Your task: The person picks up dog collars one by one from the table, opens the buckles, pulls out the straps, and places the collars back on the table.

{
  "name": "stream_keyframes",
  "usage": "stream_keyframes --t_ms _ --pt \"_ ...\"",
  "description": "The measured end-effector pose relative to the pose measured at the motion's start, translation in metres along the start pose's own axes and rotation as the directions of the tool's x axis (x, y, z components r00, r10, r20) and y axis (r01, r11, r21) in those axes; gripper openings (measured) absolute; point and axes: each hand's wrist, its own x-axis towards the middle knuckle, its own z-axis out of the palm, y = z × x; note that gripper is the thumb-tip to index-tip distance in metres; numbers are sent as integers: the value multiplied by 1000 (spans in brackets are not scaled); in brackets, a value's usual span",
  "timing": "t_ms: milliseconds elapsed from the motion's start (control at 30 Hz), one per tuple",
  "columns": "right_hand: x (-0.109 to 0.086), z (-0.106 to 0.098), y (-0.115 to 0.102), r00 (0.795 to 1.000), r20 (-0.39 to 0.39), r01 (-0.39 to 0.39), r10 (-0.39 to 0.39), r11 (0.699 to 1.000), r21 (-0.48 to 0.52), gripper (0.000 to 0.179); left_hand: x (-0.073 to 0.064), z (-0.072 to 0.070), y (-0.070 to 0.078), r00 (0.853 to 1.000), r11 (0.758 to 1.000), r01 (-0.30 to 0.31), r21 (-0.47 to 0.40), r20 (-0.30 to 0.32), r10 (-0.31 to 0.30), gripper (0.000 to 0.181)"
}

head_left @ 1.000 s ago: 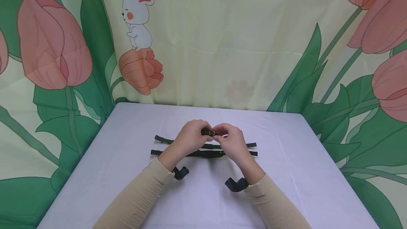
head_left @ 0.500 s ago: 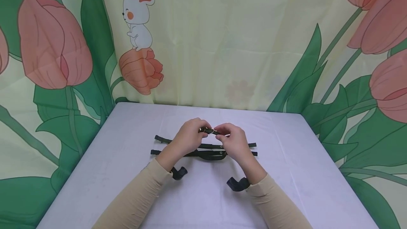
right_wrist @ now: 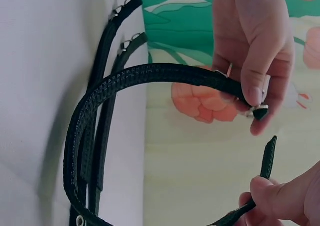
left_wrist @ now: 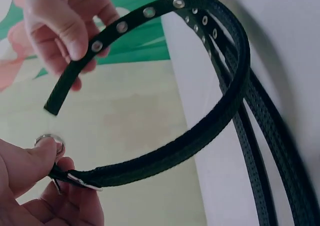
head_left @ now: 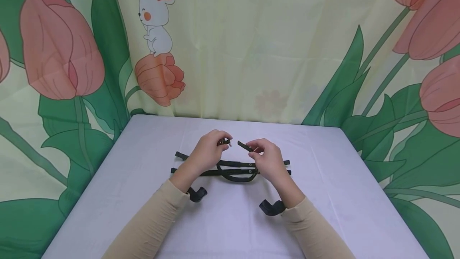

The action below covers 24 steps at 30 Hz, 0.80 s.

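A dark collar with metal eyelets is bent into an open loop between my hands, above the table. My left hand pinches its buckle end; in the left wrist view the metal buckle and a ring show at those fingers. My right hand pinches the eyelet end between thumb and fingers, and the strap's tip sticks out free. A gap separates the two ends. Below the hands, two more dark collars lie straight, side by side.
A white cloth covers the table. A curtain printed with tulips and a rabbit hangs behind it. Black wrist-worn pieces show beside both forearms.
The two ends of the collar were together at the fingers and have come apart. My left hand has moved left, my right hand slightly right, and the loop now hangs wider below.
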Motion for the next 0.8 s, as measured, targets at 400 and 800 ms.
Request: stream_keyframes --t_ms 400,800 --pt "-3 -5 9 999 -26 -39 40 999 23 23 -10 -14 -19 995 989 91 -118 -28 -95 16" --pt "-4 -15 18 996 -69 -48 51 998 33 24 -18 -30 -33 977 970 198 -143 -46 -206 23"
